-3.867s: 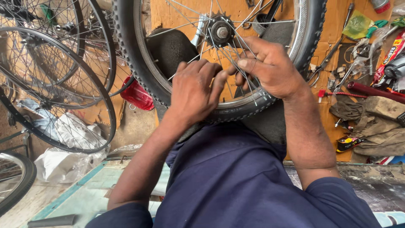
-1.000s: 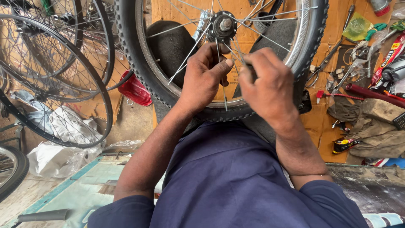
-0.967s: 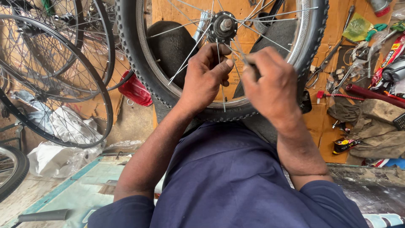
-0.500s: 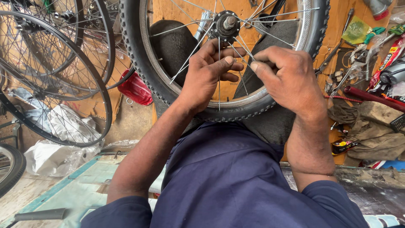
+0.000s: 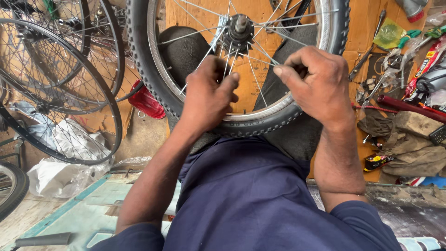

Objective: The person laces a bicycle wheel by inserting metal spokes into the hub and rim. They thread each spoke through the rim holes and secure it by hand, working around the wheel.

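Note:
A bicycle wheel (image 5: 153, 88) with a black tyre and a silver rim stands upright against my lap, its hub (image 5: 240, 29) near the top of the view. My left hand (image 5: 207, 95) reaches into the wheel below the hub, with its fingers pinched on thin silver spokes (image 5: 253, 69). My right hand (image 5: 316, 83) is closed around another spoke to the right of the hub, thumb and forefinger pressed together. My blue clothing fills the lower middle.
Bare spoked rims (image 5: 60, 88) lean at the left, above crumpled white plastic (image 5: 65, 153). A red object (image 5: 146, 101) lies by the tyre. Scattered tools, rags and packets (image 5: 404, 93) cover the orange floor at the right. A greenish board (image 5: 69, 218) lies lower left.
Both hands have stayed in the spokes near the hub. My right hand has shifted right and up along a spoke. My left hand has dropped slightly lower below the hub.

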